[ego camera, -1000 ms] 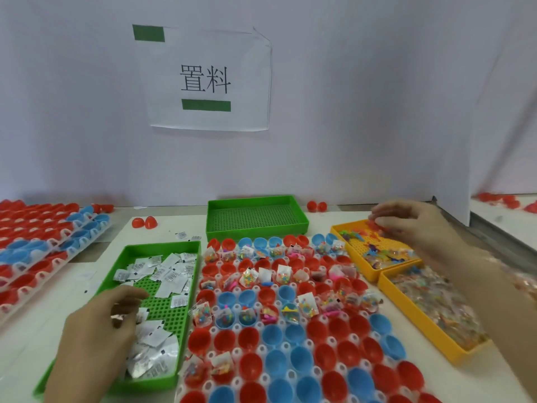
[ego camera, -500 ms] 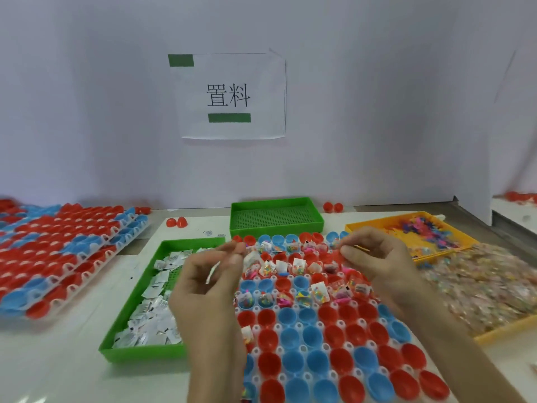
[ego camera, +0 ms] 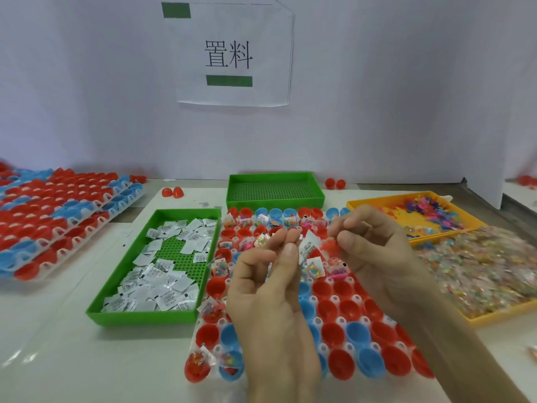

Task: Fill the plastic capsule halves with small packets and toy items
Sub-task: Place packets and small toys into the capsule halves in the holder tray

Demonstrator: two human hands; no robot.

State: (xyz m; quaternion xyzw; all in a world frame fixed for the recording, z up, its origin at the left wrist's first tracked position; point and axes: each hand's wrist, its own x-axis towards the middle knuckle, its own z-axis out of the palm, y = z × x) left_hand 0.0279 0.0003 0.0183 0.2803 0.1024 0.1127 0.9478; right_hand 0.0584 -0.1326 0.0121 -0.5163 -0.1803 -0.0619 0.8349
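The green tray (ego camera: 145,318) of white sachets lies left of the capsule rack (ego camera: 334,299). Above the rack's middle rows, the left hand (ego camera: 270,286) pinches a white packet (ego camera: 308,246), long axis near upright, lower edge pointing down. The right hand (ego camera: 374,251) pinches what looks like a small red toy (ego camera: 331,247). Empty capsule halves (ego camera: 332,334) open upward just nearer the person, about equally close to both hands.

The left hand (ego camera: 270,289) and right hand (ego camera: 377,254) cover the middle of the capsule tray (ego camera: 334,299), so the halves beneath them are hidden. A small red thing (ego camera: 331,246) pinched by the right hand is blurred, perhaps a toy piece. Print on the white packets (ego camera: 162,274) is too small to read. The stacked racks (ego camera: 66,210) run off the left edge, the yellow tray (ego camera: 494,316) off the right.
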